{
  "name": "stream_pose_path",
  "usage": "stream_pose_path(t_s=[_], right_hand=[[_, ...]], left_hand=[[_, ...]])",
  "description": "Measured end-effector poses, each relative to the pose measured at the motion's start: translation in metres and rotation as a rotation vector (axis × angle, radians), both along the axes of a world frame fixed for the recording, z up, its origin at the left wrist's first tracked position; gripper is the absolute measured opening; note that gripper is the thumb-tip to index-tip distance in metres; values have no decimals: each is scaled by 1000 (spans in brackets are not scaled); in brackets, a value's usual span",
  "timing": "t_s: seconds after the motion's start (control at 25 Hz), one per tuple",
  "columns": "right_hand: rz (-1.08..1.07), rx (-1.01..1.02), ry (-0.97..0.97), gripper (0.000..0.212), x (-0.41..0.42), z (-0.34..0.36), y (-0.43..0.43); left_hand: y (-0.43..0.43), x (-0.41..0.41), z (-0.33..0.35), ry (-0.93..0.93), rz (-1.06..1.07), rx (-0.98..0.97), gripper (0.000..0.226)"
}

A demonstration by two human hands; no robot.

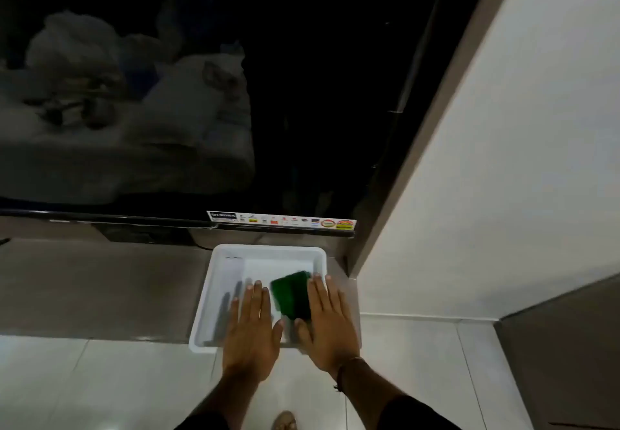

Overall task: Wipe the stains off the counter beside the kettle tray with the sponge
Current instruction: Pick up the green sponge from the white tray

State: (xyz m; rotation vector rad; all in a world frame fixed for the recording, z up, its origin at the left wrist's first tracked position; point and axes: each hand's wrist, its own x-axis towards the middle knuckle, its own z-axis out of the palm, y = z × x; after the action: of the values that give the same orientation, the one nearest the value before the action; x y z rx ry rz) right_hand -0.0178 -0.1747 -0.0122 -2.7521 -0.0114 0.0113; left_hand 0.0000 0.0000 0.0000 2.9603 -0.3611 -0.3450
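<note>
Dark television screen (pixel 201 94) filling the upper left, dim room reflected in it, sticker strip (pixel 281 220) along its lower edge right above the white tray (pixel 214 295). White wall (pixel 503 161) rising to the right of the tray. Brown counter (pixel 100 288) stretching left from the tray and carrying it; tray's near rim reaching the counter's front edge. Pale tiled floor (pixel 84 382) below that edge.

Left hand (pixel 251 332) spread flat, palm down, fingers straight and loose, above the tray's near-left part, gripping nothing. Right hand (pixel 327 325) likewise splayed, palm down, over the tray's right rim, thumb and inner edge meeting the green sponge (pixel 292 295); cannot tell whether merely touching or pinching it. Thin cord (pixel 340 374) around the right wrist.

Sponge inside the tray, right of centre, between the two hands, blurred; long axis running from the near rim toward the far rim, far end leaning slightly right. Sandalled foot (pixel 284 420) on the floor, below the tray.
</note>
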Motion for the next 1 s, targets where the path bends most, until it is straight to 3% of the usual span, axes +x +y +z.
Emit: stream_pose_path(t_s=[0.24,0.4,0.64,0.8,1.0], right_hand=[[136,-159,214,88,56,-34,44],[94,-161,234,76,59,-46,44],[78,-131,133,63,62,-47,46],[119,-79,-21,67,53,-12,38],[24,-109,-131,74,5,39,-24]], left_hand=[[37,53,-32,-38,59,9,84],[43,66,-41,-6,-7,15,88],[37,68,-39,-23,-53,90,77],[24,60,-13,-66,-74,101,76],[-40,24,31,-61,-201,7,92]])
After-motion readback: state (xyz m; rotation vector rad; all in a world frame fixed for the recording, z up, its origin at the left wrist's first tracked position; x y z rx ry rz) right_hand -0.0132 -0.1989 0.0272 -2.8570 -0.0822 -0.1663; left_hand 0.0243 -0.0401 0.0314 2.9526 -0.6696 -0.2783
